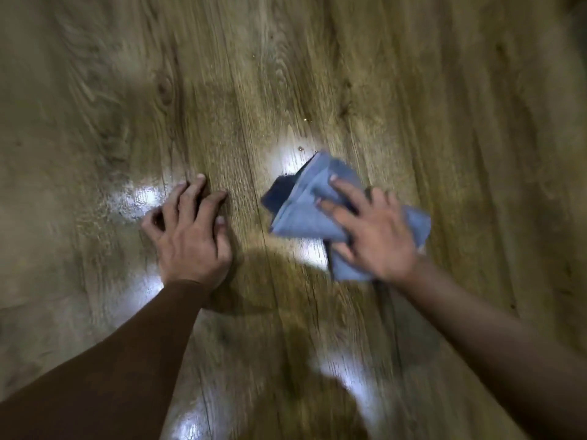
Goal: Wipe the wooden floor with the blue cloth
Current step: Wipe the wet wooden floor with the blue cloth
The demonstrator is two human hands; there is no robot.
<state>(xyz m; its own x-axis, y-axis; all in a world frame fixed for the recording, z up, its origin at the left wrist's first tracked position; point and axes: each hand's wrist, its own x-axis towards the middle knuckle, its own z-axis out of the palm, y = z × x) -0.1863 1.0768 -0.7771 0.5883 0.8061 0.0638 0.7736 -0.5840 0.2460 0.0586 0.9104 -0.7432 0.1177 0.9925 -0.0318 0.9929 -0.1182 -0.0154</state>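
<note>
The wooden floor (286, 74) fills the whole view, its planks running away from me. A crumpled blue cloth (305, 214) lies on it right of centre, one corner folded back to a darker side. My right hand (371, 230) lies flat on top of the cloth with fingers spread, pressing it against the boards. My left hand (190, 236) rests on the bare floor to the left of the cloth, fingers spread and bent at the tips, holding nothing. The frame is blurred by motion.
A few small crumbs (301, 149) lie on the floor just beyond the cloth's far corner. Bright light reflections (143, 198) shine on the planks near both hands. Nothing else stands on the floor in view.
</note>
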